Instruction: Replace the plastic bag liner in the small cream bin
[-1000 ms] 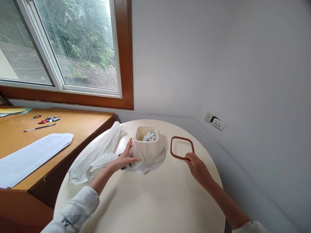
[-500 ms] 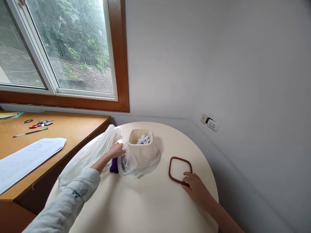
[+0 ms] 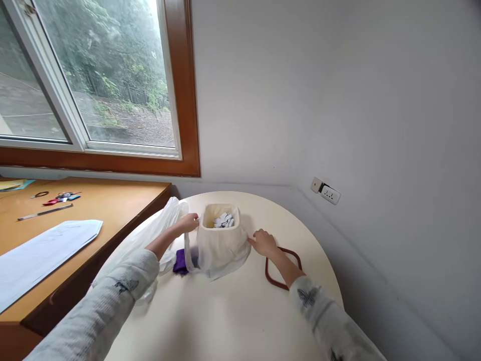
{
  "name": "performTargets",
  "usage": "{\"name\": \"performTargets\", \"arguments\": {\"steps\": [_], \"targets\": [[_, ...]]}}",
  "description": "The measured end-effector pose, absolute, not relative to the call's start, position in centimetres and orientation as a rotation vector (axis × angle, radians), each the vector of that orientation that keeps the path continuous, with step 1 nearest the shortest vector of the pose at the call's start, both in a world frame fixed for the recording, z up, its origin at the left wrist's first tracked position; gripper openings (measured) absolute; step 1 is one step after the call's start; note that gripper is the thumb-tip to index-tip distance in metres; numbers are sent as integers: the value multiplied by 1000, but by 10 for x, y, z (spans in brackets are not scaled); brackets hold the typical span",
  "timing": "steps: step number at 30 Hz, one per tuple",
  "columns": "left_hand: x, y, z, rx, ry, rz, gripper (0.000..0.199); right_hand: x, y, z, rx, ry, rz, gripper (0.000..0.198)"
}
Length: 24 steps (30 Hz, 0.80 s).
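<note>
A small pale bin (image 3: 220, 245) stands on the round table, with crumpled paper (image 3: 224, 220) inside. A thin translucent bag (image 3: 203, 255) lines it and hangs down over its outside. My left hand (image 3: 189, 222) is closed at the bin's left side, pinching the bag's edge. On the other side my right hand (image 3: 263, 241) pinches the bag where it sticks out to the right. Under my right forearm lies a brown rounded-square ring (image 3: 273, 283), flat on the table. A purple item (image 3: 180, 262) and a white plastic bag (image 3: 158, 235) lie left of the bin.
The round cream table (image 3: 225, 311) stands against the wall. At left is a wooden desk (image 3: 112, 193) with paper sheets (image 3: 48, 253), a pen (image 3: 45, 212), keys (image 3: 62, 198) and a dark loop (image 3: 41, 194). A wall socket (image 3: 330, 194) is at right.
My right hand has let go of the brown ring and moved left to the bin's bag. My left hand has risen slightly along the bin's left side.
</note>
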State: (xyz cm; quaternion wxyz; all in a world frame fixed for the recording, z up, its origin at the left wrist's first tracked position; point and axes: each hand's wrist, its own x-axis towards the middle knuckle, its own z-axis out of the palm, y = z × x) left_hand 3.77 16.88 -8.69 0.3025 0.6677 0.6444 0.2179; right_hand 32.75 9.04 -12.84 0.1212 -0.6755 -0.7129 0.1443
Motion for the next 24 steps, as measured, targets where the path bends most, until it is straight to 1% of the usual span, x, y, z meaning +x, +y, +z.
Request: {"name": "performTargets", "arguments": {"steps": [2, 5, 6, 9, 12, 16, 20, 24], "targets": [[37, 172, -71, 1708, 1651, 599, 27, 314, 103, -138, -2006, -2021, 468, 34], [39, 174, -46, 1675, 1547, 749, 12, 305, 113, -147, -1991, -1923, 578, 30], [39, 174, -38, 1675, 1507, 807, 10, 305, 116, -147, -1976, -1883, 633, 29], [39, 173, -14, 1683, 1403, 959, 15, 315, 128, -137, -1898, -1721, 832, 30], [31, 170, 7, 1693, 1334, 1062, 17, 334, 138, -112, -1738, -1504, 1014, 28], [11, 165, 28, 1706, 1310, 1114, 20, 363, 137, -70, -1430, -1241, 1152, 18], [-11, 161, 50, 1707, 1405, 1106, 28, 388, 129, -29, -1205, -1083, 1169, 15], [-28, 163, 78, 1719, 1534, 1056, 30, 406, 127, 11, -1108, -1005, 1119, 11]]}}
